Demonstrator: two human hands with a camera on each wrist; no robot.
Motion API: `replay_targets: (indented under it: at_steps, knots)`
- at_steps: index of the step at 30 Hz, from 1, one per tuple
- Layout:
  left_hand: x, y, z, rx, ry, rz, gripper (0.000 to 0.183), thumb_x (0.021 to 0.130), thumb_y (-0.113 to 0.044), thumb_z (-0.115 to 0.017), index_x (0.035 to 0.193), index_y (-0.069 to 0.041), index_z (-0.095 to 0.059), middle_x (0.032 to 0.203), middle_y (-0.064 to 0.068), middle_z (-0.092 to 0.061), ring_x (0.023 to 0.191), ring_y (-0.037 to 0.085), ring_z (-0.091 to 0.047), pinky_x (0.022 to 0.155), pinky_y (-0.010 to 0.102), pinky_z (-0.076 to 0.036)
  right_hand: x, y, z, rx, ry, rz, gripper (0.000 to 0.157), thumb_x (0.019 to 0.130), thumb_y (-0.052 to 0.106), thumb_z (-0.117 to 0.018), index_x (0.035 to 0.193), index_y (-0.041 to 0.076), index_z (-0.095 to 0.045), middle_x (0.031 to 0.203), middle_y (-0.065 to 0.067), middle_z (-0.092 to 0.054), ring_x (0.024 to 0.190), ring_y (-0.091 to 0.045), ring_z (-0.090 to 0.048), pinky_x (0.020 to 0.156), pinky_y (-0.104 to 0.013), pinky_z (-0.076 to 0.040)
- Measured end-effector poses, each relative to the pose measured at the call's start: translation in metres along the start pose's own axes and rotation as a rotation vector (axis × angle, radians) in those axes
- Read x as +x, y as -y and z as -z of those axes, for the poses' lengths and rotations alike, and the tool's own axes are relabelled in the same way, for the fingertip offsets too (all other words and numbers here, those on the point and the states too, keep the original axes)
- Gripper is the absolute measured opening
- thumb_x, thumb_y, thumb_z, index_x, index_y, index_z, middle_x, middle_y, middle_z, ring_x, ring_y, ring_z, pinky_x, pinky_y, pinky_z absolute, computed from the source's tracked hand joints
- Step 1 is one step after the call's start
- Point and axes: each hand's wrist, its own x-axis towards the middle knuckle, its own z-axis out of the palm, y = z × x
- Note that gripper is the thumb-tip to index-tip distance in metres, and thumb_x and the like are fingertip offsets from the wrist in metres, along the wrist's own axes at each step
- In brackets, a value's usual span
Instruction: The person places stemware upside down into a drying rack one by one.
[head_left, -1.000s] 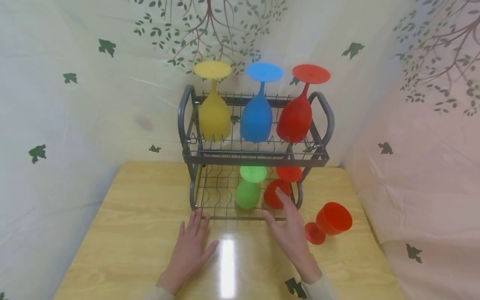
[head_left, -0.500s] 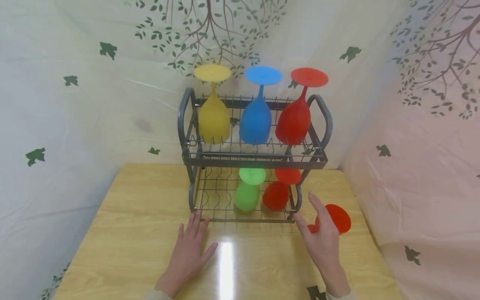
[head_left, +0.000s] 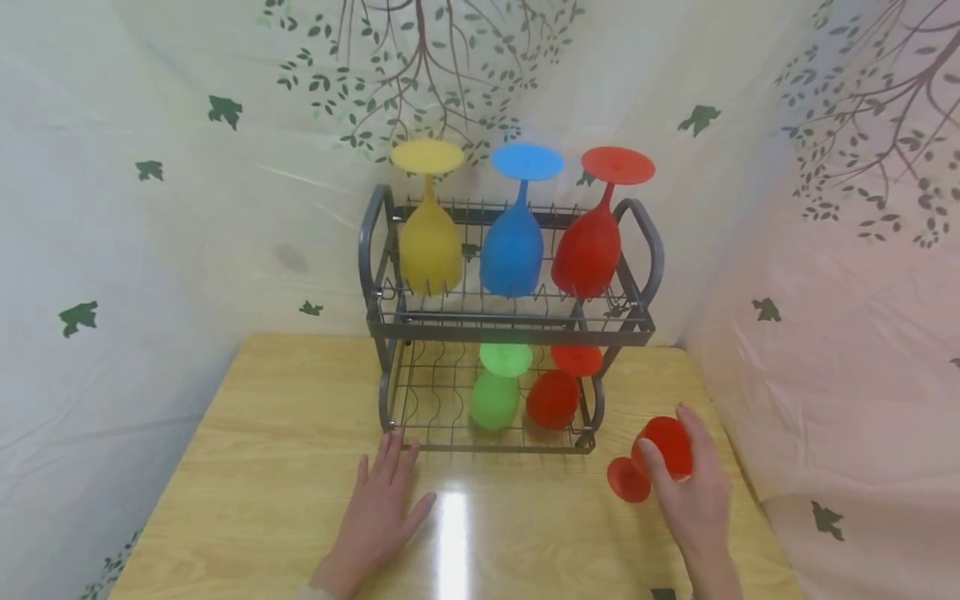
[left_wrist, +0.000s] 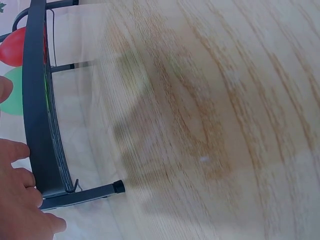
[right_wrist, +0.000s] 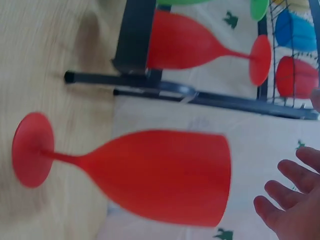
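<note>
A red wine goblet (head_left: 663, 447) stands upright on the table, right of a two-tier dark dish rack (head_left: 510, 336). My right hand (head_left: 693, 492) is beside its bowl, thumb and fingers spread. In the right wrist view the fingers (right_wrist: 287, 192) are apart from the goblet's rim. My left hand (head_left: 381, 500) lies flat, fingertips touching the front left corner of the rack's lower tier. Upside down on that tier are a green goblet (head_left: 495, 400) and another red goblet (head_left: 553, 400).
On the upper tier, inverted goblets in yellow (head_left: 430, 250), blue (head_left: 512, 250) and red (head_left: 587, 250) stand in a row. The wooden table (head_left: 285, 433) meets a patterned cloth (head_left: 187, 208) behind and a pinkish one (head_left: 862, 375) at the right.
My right hand has moved right, from the red goblet on the lower tier to the upright goblet on the table. My left hand has stayed put.
</note>
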Motion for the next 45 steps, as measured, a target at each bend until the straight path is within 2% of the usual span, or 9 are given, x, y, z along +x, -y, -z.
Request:
replay_targets:
  at_steps: [3,6,8,17,26,29,33,38,45]
  knots:
    - [-0.001,0.001,0.000,0.000,-0.009,-0.003,0.077,0.096,-0.047,-0.067,0.153,0.000,-0.046,0.165,0.026,-0.027,0.151,0.047,-0.028,0.115,0.070,-0.029,-0.002,-0.007,0.003,-0.010,0.024,-0.082,0.075,0.084,0.011,-0.084,0.151,0.005,-0.051,0.153,-0.017,-0.053,0.137,-0.045,-0.048,0.120,-0.036,-0.035]
    - [-0.001,0.001,0.000,-0.007,-0.017,-0.007,0.077,0.095,-0.047,-0.067,0.153,0.000,-0.047,0.165,0.026,-0.028,0.151,0.047,-0.028,0.114,0.071,-0.029,-0.004,-0.013,0.005,-0.014,0.061,-0.168,0.079,0.087,0.018,-0.083,0.155,0.005,-0.044,0.157,-0.019,-0.047,0.141,-0.047,-0.042,0.119,-0.060,-0.032]
    - [0.000,0.002,-0.001,-0.012,-0.016,-0.008,0.077,0.096,-0.048,-0.067,0.153,-0.001,-0.046,0.165,0.026,-0.028,0.151,0.046,-0.027,0.115,0.071,-0.029,-0.005,-0.017,0.007,-0.007,0.085,-0.223,0.083,0.088,0.022,-0.082,0.158,0.006,-0.039,0.159,-0.020,-0.043,0.144,-0.047,-0.038,0.119,-0.064,-0.029]
    - [0.000,0.002,-0.003,-0.024,0.000,-0.001,0.076,0.097,-0.050,-0.064,0.153,-0.001,-0.046,0.166,0.026,-0.026,0.152,0.046,-0.026,0.115,0.071,-0.028,-0.012,-0.036,0.009,0.041,0.154,-0.388,0.099,0.089,0.030,-0.082,0.164,0.007,-0.023,0.167,-0.022,-0.027,0.151,-0.047,-0.027,0.122,-0.064,-0.020]
    - [0.001,0.000,0.002,-0.020,0.028,0.012,0.077,0.097,-0.049,-0.063,0.154,0.000,-0.044,0.166,0.025,-0.025,0.153,0.044,-0.023,0.117,0.070,-0.025,-0.016,-0.047,0.005,0.176,0.195,-0.552,0.100,0.091,0.027,-0.081,0.167,0.015,-0.018,0.171,-0.010,-0.023,0.154,-0.036,-0.027,0.122,-0.052,-0.029]
    - [0.001,0.000,0.003,-0.023,0.033,0.017,0.077,0.097,-0.048,-0.065,0.154,0.000,-0.045,0.166,0.025,-0.025,0.153,0.044,-0.023,0.117,0.070,-0.025,-0.018,-0.052,0.003,0.220,0.209,-0.578,0.102,0.091,0.023,-0.082,0.167,0.016,-0.014,0.171,-0.007,-0.022,0.154,-0.034,-0.027,0.119,-0.030,-0.034]
    - [0.002,-0.001,0.002,-0.025,0.030,0.019,0.076,0.096,-0.046,-0.066,0.153,0.000,-0.046,0.166,0.025,-0.026,0.153,0.045,-0.025,0.117,0.070,-0.026,-0.021,-0.059,0.001,0.292,0.228,-0.605,0.107,0.092,0.018,-0.081,0.168,0.015,-0.007,0.172,-0.009,-0.019,0.154,-0.036,-0.026,0.102,-0.010,-0.040]
    - [0.003,-0.002,0.002,-0.025,0.031,0.023,0.075,0.097,-0.046,-0.066,0.153,0.000,-0.046,0.166,0.025,-0.025,0.153,0.045,-0.024,0.117,0.070,-0.026,-0.024,-0.064,-0.004,0.398,0.230,-0.634,0.109,0.092,0.010,-0.080,0.167,0.015,-0.001,0.171,-0.015,-0.019,0.154,-0.039,-0.025,0.090,-0.003,-0.043]
    - [0.002,-0.003,0.003,-0.031,0.034,0.024,0.077,0.096,-0.046,-0.067,0.154,-0.001,-0.045,0.167,0.025,-0.024,0.154,0.044,-0.022,0.117,0.070,-0.025,-0.029,-0.070,-0.010,0.454,0.203,-0.647,0.109,0.091,0.007,-0.080,0.167,0.016,-0.002,0.166,-0.020,-0.026,0.152,-0.040,-0.029,0.093,-0.004,-0.043]
